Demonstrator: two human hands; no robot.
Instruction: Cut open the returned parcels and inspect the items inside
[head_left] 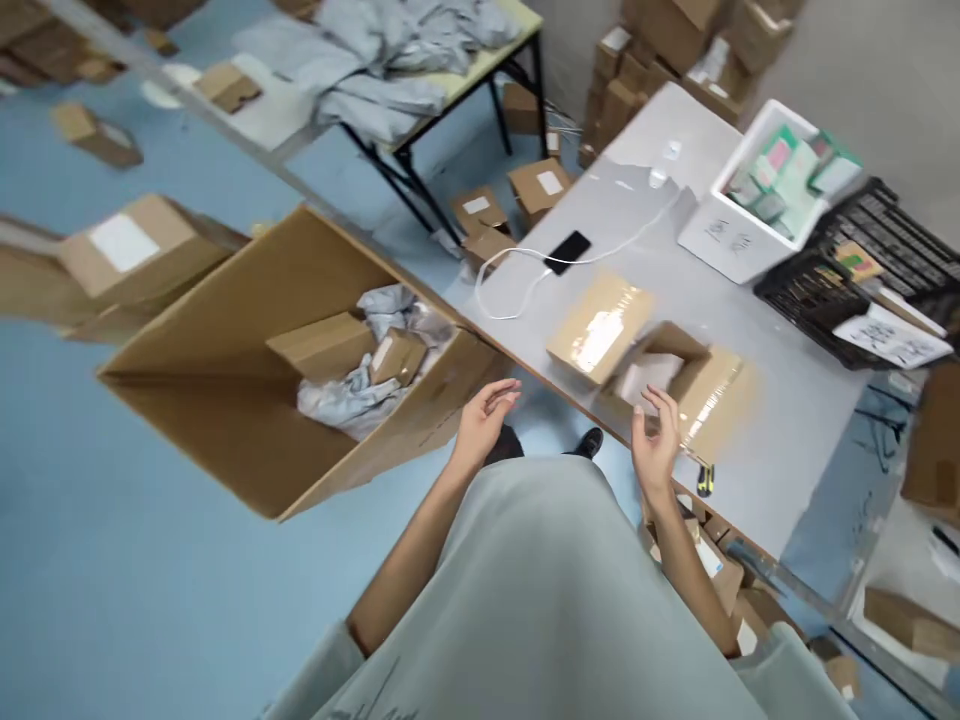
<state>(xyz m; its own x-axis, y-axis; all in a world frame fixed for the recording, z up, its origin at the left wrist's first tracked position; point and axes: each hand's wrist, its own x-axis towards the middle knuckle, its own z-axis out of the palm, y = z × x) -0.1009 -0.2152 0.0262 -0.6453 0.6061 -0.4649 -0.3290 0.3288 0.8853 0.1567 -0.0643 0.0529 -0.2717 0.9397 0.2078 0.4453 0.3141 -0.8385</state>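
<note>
My left hand [484,420] hangs in the air in front of the table edge, fingers loosely spread, holding nothing. It is nearest the large open cardboard box [225,370] on the floor, which holds small boxes and grey bags. My right hand [656,440] is also open and empty, raised just before the grey table [780,440]. Right beyond it lies a small open carton [667,370] with taped flaps, and a shiny taped flat box [600,325] sits beside that. The view is slightly blurred by motion.
A black phone [568,250] with a white cable lies on the table. At the far right stand a white foam box [739,225] of green packets and a black crate [862,270]. Small cartons litter the blue floor; a second table [465,75] carries grey bags.
</note>
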